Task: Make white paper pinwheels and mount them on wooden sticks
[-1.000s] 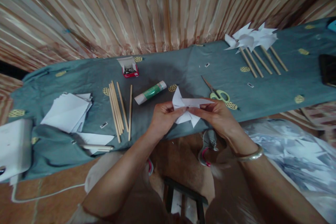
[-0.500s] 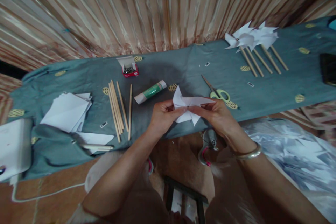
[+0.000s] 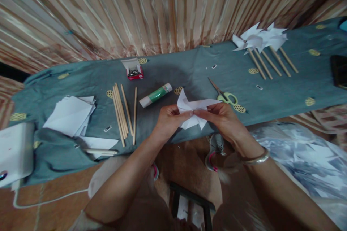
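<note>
A white folded paper pinwheel (image 3: 189,109) is held just above the near edge of the table with the grey-blue cloth (image 3: 189,68). My left hand (image 3: 169,121) pinches its left side with closed fingers. From the right, my right hand (image 3: 223,119) pinches the centre of the pinwheel, a bangle on its wrist. The paper's lower blades poke out below the fingertips. Whether a pin sits in the middle is too small to tell.
On the cloth lie a glue stick (image 3: 155,95), green-handled scissors (image 3: 224,95), several wooden sticks (image 3: 123,112), a small red box of pins (image 3: 133,69), a stack of white paper (image 3: 71,114), finished pinwheels on sticks (image 3: 261,45) at the back right, a white device (image 3: 15,153) at the left edge.
The pinwheel and both hands have shifted very slightly; the grip is the same.
</note>
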The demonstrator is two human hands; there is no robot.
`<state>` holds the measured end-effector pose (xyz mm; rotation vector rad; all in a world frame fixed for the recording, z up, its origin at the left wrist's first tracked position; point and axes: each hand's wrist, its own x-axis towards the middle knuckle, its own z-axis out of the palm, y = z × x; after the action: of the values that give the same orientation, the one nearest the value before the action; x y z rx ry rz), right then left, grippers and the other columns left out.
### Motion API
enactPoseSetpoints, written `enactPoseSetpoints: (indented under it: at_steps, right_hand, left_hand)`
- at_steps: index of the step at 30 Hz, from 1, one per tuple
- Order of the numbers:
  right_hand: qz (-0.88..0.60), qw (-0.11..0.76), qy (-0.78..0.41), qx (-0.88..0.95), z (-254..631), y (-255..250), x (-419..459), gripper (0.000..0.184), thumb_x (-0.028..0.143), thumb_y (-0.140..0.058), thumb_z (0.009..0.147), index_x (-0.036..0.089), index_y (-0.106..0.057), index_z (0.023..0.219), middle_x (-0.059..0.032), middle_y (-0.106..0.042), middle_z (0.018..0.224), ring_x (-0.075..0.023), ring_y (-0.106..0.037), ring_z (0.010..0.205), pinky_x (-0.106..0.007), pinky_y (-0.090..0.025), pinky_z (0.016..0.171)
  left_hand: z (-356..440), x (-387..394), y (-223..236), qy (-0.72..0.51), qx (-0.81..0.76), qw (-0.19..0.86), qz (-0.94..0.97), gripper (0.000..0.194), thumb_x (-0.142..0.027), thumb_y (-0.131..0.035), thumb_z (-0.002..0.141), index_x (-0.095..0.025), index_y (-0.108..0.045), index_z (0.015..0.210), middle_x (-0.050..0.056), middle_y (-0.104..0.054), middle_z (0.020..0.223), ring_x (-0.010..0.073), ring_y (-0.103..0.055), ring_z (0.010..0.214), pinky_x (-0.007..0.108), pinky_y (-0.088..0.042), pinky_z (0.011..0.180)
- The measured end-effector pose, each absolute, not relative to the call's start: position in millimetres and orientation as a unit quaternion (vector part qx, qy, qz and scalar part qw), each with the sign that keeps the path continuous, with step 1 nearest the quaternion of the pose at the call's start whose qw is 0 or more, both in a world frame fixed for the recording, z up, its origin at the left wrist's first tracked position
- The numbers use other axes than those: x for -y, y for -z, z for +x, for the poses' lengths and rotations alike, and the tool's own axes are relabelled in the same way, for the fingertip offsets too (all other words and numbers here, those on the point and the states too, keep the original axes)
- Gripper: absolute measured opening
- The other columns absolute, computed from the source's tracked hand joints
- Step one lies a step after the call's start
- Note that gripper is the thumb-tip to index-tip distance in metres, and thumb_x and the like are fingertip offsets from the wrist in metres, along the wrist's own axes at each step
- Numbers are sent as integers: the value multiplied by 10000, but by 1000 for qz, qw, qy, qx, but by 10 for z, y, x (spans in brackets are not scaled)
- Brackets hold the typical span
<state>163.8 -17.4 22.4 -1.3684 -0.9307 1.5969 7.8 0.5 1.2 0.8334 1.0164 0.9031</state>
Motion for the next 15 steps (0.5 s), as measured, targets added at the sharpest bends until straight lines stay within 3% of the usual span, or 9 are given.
enactPoseSetpoints:
  at_steps: [9,15]
  right_hand:
    - [-519,414,-651,368,1614,-222,179,250,394,-865,562,191,-725,598,8,-680,583,-97,-551,505,-212,-413,476]
    - [-507,436,-653,355,1577,-230,174,280,391,-896,502,196,-737,626,14,-683,593,-90,-529,481,-210,-406,450]
  left_hand:
    - [77,5,-34,-418,-459,700,354,248,-305,-838,497,-139,-726,644,-5,-678,604,97,-539,526,223,-420,535]
    - [67,22,-64,-432,-462,693,345,261,-313,-846,489,-139,-716,636,-10,-675,597,97,-538,524,230,-437,549]
